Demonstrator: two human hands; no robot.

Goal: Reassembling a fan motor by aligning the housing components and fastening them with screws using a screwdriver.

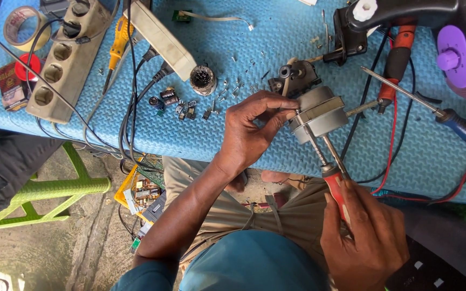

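Head view: left hand [252, 126] pinches the rim of the small grey motor [319, 113], fingers closed on its housing to stop it turning. Right hand [368, 237] is wrapped around the red-handled screwdriver [334, 183], whose shaft angles up so the tip sits at the motor's face. The motor rests at the near edge of the blue mat [276, 32], between both hands. A blue-handled screwdriver [462, 126] lies off right, and a beige power strip [66, 59] sits far left.
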